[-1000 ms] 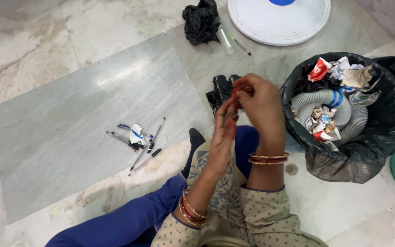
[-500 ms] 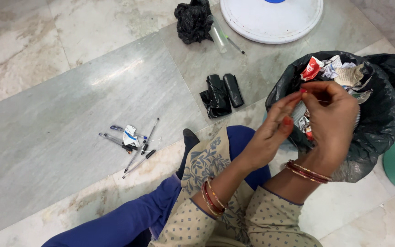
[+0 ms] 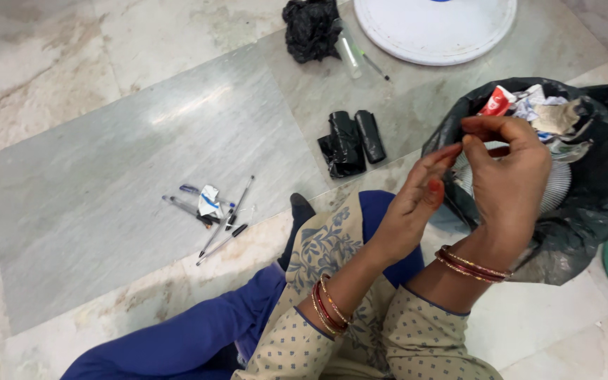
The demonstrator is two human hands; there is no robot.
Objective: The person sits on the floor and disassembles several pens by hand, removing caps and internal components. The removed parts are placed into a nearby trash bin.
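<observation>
Right hand (image 3: 504, 176): raised over bin mouth, thumb and forefinger pinched together; anything held too small to tell.
Left hand (image 3: 413, 200): fingers straight and loose, gripping nothing, tips just beside right hand.
Bin (image 3: 599, 204): lined with black bag, just beneath both hands; held grey ribbed hose (image 3: 561, 184) and crumpled paper (image 3: 556, 116).
Rolled black bags (image 3: 351, 141): flat on floor, left of bin.
Pens (image 3: 216, 214): scattered on grey slab, well apart from hands.
White disc (image 3: 434, 32): at top edge.
</observation>
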